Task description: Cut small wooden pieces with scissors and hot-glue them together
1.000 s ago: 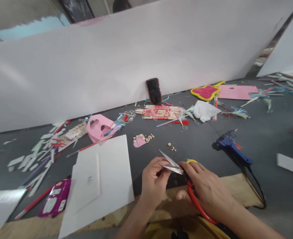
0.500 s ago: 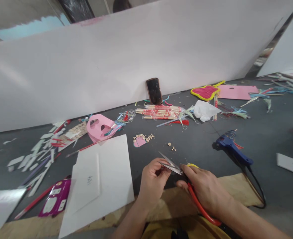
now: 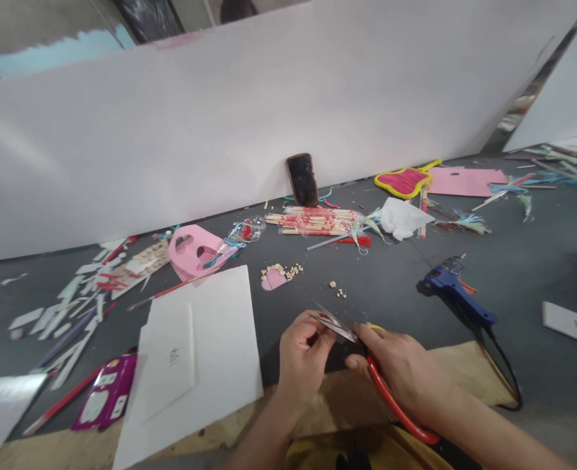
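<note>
My right hand (image 3: 406, 365) is wrapped round a pair of scissors (image 3: 340, 328) with red handles, its blades pointing left. The blades lie at the fingertips of my left hand (image 3: 302, 349), which are pinched together. Whatever the left fingers hold is too small or hidden to make out. Just beyond my hands, small pale beads (image 3: 337, 289) lie loose on the dark table. A pink piece (image 3: 273, 279) with more of these beads along its edge rests a little to the left.
A blue glue gun (image 3: 459, 294) with its cord lies to the right. White board (image 3: 210, 365) and a purple packet (image 3: 107, 391) are at left. Behind are a propped phone (image 3: 303, 179), bundled sticks (image 3: 318, 220), a pink cutout (image 3: 198, 248) and a white partition (image 3: 220, 130).
The scissor blades have come closer together at my left fingertips. Both hands stay in nearly the same place; the view has shifted slightly.
</note>
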`<state>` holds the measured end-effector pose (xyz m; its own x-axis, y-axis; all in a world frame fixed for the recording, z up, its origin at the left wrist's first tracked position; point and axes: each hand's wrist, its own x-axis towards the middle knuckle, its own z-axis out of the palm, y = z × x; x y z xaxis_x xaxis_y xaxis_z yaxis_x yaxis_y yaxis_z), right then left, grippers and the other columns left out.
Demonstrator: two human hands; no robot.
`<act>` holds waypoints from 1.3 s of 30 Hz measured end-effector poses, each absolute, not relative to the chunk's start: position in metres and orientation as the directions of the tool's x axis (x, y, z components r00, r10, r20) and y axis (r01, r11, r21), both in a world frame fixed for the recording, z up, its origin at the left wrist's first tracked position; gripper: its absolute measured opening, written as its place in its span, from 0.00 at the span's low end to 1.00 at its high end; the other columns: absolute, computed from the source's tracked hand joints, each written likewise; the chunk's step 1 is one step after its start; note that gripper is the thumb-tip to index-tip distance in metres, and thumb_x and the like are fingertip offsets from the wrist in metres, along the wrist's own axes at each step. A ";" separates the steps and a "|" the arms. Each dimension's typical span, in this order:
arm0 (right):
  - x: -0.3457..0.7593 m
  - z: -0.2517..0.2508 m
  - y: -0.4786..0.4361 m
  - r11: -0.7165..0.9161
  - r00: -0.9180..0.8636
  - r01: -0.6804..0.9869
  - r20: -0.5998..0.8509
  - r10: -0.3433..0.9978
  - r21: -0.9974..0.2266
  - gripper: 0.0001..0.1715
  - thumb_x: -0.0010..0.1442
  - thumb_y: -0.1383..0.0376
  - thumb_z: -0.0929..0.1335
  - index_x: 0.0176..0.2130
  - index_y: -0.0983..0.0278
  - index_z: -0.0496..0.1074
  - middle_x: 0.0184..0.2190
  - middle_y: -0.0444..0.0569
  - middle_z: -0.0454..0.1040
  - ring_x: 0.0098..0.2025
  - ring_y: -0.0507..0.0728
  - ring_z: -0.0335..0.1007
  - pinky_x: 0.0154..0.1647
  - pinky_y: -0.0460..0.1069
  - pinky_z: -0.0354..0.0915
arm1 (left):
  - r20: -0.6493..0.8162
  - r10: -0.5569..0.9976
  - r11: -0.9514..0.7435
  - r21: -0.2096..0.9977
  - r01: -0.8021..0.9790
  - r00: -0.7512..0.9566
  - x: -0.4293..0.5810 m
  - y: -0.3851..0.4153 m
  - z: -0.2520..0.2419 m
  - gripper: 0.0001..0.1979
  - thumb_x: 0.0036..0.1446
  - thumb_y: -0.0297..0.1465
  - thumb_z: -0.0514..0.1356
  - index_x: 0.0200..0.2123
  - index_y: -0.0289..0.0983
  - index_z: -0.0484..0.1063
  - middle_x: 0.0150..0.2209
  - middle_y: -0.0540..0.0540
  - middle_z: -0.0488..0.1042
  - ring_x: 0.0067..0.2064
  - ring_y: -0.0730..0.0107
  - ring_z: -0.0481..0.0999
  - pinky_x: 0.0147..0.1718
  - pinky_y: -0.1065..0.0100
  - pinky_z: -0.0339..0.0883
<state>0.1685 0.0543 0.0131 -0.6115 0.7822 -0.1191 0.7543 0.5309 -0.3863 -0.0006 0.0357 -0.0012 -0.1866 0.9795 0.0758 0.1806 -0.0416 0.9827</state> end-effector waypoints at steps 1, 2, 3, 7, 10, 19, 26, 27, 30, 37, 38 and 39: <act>0.168 0.013 0.055 0.531 -0.610 0.756 -0.117 0.784 -0.384 0.15 0.65 0.55 0.57 0.39 0.63 0.64 0.29 0.48 0.73 0.28 0.57 0.71 0.27 0.48 0.59 | 0.071 0.979 -0.036 0.983 0.178 -0.193 -0.001 0.036 -0.001 0.07 0.53 0.28 0.59 0.25 0.35 0.75 0.32 0.46 0.74 0.34 0.70 0.73 0.32 0.72 0.66; 0.168 0.014 0.055 0.533 -0.608 0.757 -0.106 0.787 -0.378 0.15 0.65 0.55 0.57 0.39 0.63 0.64 0.29 0.48 0.73 0.29 0.57 0.71 0.27 0.48 0.59 | 0.058 0.979 -0.025 0.985 0.171 -0.193 -0.001 0.036 -0.001 0.07 0.53 0.28 0.59 0.25 0.35 0.75 0.32 0.46 0.74 0.33 0.71 0.72 0.30 0.72 0.66; 0.169 0.014 0.056 0.539 -0.607 0.756 -0.089 0.790 -0.373 0.15 0.64 0.54 0.58 0.40 0.63 0.64 0.30 0.49 0.73 0.29 0.58 0.71 0.27 0.48 0.59 | 0.038 0.982 -0.008 0.987 0.159 -0.186 -0.001 0.036 -0.001 0.08 0.54 0.29 0.59 0.25 0.35 0.74 0.33 0.46 0.73 0.31 0.72 0.72 0.27 0.73 0.65; 0.170 0.014 0.059 0.574 -0.616 0.731 0.004 0.788 -0.369 0.20 0.60 0.54 0.62 0.47 0.63 0.63 0.36 0.53 0.72 0.37 0.61 0.71 0.32 0.50 0.63 | -0.043 0.991 0.055 0.993 0.102 -0.124 -0.003 0.037 0.005 0.09 0.55 0.32 0.58 0.26 0.34 0.74 0.35 0.46 0.71 0.21 0.80 0.66 0.18 0.75 0.61; 0.172 0.013 0.059 0.590 -0.620 0.717 0.046 0.783 -0.372 0.24 0.58 0.53 0.64 0.49 0.64 0.62 0.38 0.54 0.71 0.40 0.62 0.69 0.35 0.52 0.64 | -0.045 0.995 0.051 0.996 0.069 -0.094 -0.004 0.038 0.010 0.09 0.55 0.31 0.58 0.26 0.34 0.73 0.32 0.47 0.70 0.20 0.81 0.65 0.18 0.75 0.61; 0.172 0.011 0.055 0.607 -0.632 0.719 0.046 0.774 -0.339 0.15 0.63 0.57 0.60 0.45 0.63 0.64 0.34 0.52 0.72 0.35 0.60 0.71 0.32 0.52 0.65 | -0.133 0.991 0.133 0.987 0.088 -0.002 -0.009 0.040 0.020 0.08 0.51 0.30 0.58 0.24 0.33 0.74 0.32 0.47 0.70 0.17 0.84 0.62 0.15 0.76 0.55; 0.169 0.005 0.053 0.599 -0.621 0.731 0.045 0.782 -0.327 0.13 0.64 0.55 0.59 0.35 0.61 0.64 0.26 0.46 0.72 0.26 0.57 0.70 0.24 0.48 0.57 | -0.147 0.989 0.150 0.983 0.108 -0.031 -0.008 0.039 0.014 0.12 0.54 0.32 0.57 0.22 0.33 0.70 0.29 0.48 0.68 0.17 0.83 0.60 0.16 0.76 0.54; 0.169 0.005 0.053 0.592 -0.619 0.733 0.033 0.785 -0.336 0.13 0.64 0.55 0.59 0.34 0.61 0.63 0.26 0.46 0.72 0.25 0.56 0.70 0.24 0.47 0.56 | -0.144 0.989 0.148 0.983 0.109 -0.038 -0.007 0.039 0.013 0.12 0.54 0.32 0.57 0.22 0.33 0.71 0.28 0.48 0.68 0.18 0.83 0.59 0.16 0.76 0.53; 0.168 0.008 0.052 0.562 -0.614 0.732 -0.018 0.789 -0.385 0.14 0.64 0.55 0.59 0.33 0.60 0.62 0.26 0.46 0.72 0.24 0.55 0.69 0.23 0.47 0.55 | -0.119 0.991 0.124 0.985 0.116 -0.054 -0.007 0.038 0.009 0.10 0.54 0.31 0.57 0.24 0.33 0.73 0.29 0.47 0.70 0.19 0.82 0.59 0.16 0.76 0.53; 0.167 0.014 0.053 0.490 -0.608 0.715 -0.097 0.788 -0.500 0.15 0.65 0.55 0.57 0.33 0.61 0.62 0.26 0.46 0.72 0.24 0.54 0.68 0.24 0.46 0.55 | -0.082 0.994 0.088 0.992 0.095 -0.070 -0.010 0.038 0.002 0.12 0.55 0.33 0.57 0.24 0.33 0.74 0.32 0.45 0.72 0.20 0.81 0.62 0.16 0.76 0.55; 0.168 0.014 0.053 0.495 -0.608 0.714 -0.089 0.789 -0.495 0.15 0.65 0.55 0.57 0.34 0.61 0.63 0.26 0.46 0.72 0.24 0.54 0.67 0.24 0.46 0.56 | -0.089 0.994 0.095 0.992 0.089 -0.063 -0.010 0.037 0.002 0.13 0.55 0.34 0.57 0.24 0.33 0.74 0.32 0.45 0.72 0.19 0.81 0.62 0.17 0.75 0.56; 0.168 0.014 0.054 0.502 -0.607 0.716 -0.078 0.791 -0.485 0.14 0.64 0.55 0.57 0.35 0.61 0.63 0.27 0.47 0.72 0.24 0.54 0.67 0.25 0.46 0.56 | -0.101 0.993 0.105 0.991 0.084 -0.056 -0.011 0.037 0.002 0.13 0.55 0.35 0.58 0.25 0.33 0.74 0.34 0.44 0.72 0.19 0.82 0.63 0.18 0.75 0.58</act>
<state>0.1676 0.0538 0.0145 -0.6075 0.7905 -0.0778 0.7158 0.5023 -0.4851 -0.0107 0.0372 0.0024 -0.0564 0.9933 -0.1007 0.0842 0.1052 0.9909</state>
